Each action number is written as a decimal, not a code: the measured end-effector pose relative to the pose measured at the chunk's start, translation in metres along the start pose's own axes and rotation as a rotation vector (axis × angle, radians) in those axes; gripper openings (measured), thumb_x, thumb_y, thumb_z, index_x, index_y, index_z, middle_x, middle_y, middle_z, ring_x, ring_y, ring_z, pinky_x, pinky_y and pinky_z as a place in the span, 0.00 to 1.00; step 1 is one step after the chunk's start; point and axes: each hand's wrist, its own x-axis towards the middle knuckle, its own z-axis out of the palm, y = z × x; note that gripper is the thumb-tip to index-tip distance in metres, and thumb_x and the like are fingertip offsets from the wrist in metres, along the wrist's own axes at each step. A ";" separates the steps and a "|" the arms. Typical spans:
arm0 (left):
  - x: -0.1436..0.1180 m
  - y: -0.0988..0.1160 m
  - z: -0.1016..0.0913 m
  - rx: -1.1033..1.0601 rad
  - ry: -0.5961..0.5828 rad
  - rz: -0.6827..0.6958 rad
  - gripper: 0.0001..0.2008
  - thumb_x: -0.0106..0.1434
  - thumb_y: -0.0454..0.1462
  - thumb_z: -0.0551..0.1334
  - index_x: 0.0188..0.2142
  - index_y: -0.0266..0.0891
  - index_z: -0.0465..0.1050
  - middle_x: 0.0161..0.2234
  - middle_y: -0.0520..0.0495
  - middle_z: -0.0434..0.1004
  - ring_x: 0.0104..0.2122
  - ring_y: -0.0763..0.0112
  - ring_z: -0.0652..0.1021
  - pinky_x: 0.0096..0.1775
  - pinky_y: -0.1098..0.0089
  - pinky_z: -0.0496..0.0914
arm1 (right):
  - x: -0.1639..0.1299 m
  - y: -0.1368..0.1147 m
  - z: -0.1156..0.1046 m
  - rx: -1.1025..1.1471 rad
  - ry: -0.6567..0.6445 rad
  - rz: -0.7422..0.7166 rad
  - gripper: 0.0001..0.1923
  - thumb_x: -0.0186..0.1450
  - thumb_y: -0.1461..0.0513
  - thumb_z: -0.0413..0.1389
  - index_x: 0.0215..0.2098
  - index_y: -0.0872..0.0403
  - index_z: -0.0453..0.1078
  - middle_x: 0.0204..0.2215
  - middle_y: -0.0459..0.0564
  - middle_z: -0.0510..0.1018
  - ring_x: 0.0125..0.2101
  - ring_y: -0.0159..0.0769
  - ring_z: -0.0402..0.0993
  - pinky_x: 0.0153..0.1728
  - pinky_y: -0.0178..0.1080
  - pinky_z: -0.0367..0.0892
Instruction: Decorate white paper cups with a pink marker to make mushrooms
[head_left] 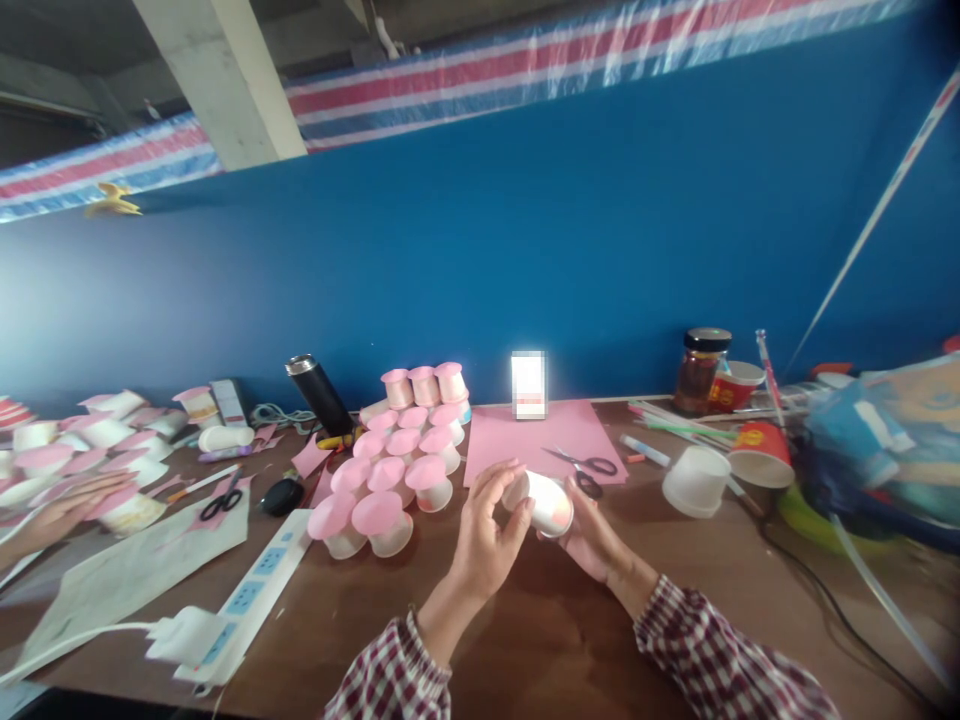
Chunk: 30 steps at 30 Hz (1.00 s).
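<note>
Over the table (540,640), I can't see the fingertips of the right hand (594,542); it and the left hand (487,540) pinch 1 white cup (552,506), long axis sloping down rightward.

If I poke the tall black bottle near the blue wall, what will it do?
The black bottle might tip, being tall and narrow. Once down, it would probably roll, since its sides look round. Its metallic rim suggests it's likely stiff.

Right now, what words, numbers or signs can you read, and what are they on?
None can be read for certain.
Tilted red cup: yellow marks, too blurred.
Red cup behind it: yellow marks, also too blurred.
Bright white rectangle: pixelated, unreadable.
Held cup: pinkish patch, too blurred to tell if it's print.
</note>
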 end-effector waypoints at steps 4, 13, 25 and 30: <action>-0.002 0.001 0.001 -0.013 -0.012 -0.015 0.15 0.64 0.35 0.58 0.51 0.41 0.68 0.51 0.40 0.70 0.53 0.62 0.70 0.54 0.59 0.66 | 0.000 0.000 -0.001 -0.006 -0.005 -0.008 0.21 0.62 0.46 0.56 0.44 0.52 0.72 0.36 0.51 0.80 0.37 0.40 0.76 0.32 0.39 0.72; -0.004 0.001 0.002 0.043 0.004 -0.005 0.16 0.65 0.36 0.56 0.52 0.42 0.67 0.49 0.40 0.69 0.52 0.62 0.70 0.53 0.60 0.65 | 0.000 0.001 0.000 -0.010 -0.010 -0.052 0.22 0.62 0.46 0.56 0.46 0.51 0.71 0.37 0.51 0.80 0.37 0.39 0.76 0.34 0.40 0.71; -0.001 0.002 0.000 0.064 -0.014 -0.001 0.15 0.62 0.39 0.60 0.48 0.40 0.68 0.45 0.41 0.70 0.48 0.61 0.71 0.50 0.60 0.67 | -0.001 -0.002 0.005 0.004 0.034 -0.046 0.20 0.60 0.47 0.58 0.41 0.53 0.72 0.35 0.50 0.80 0.37 0.40 0.76 0.34 0.38 0.71; -0.002 0.001 -0.002 0.038 -0.020 0.001 0.16 0.61 0.39 0.61 0.49 0.40 0.68 0.48 0.40 0.71 0.51 0.60 0.71 0.52 0.58 0.66 | 0.001 0.000 0.003 0.015 0.053 -0.053 0.19 0.60 0.48 0.59 0.41 0.53 0.72 0.36 0.49 0.80 0.38 0.39 0.75 0.34 0.38 0.71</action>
